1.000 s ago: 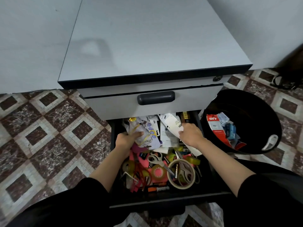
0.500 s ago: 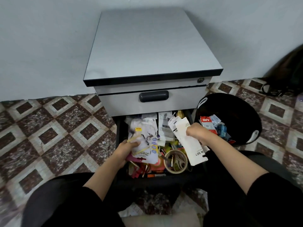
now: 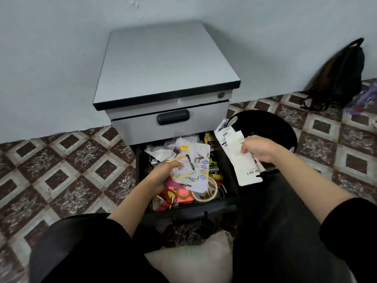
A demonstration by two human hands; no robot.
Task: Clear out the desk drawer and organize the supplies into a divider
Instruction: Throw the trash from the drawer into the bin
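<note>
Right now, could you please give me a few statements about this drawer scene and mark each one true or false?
1. The right hand grips white paper packaging near the black bin. True.
2. The left hand holds nothing. False: it holds clear plastic packets over the open lower drawer.
3. The upper drawer is pulled out. False: it is closed; only the lower drawer is open.
4. A tape roll lies near the lower drawer's front right corner. True.
5. The backpack sits on the cabinet. False: it leans against the wall, on the floor.
</note>
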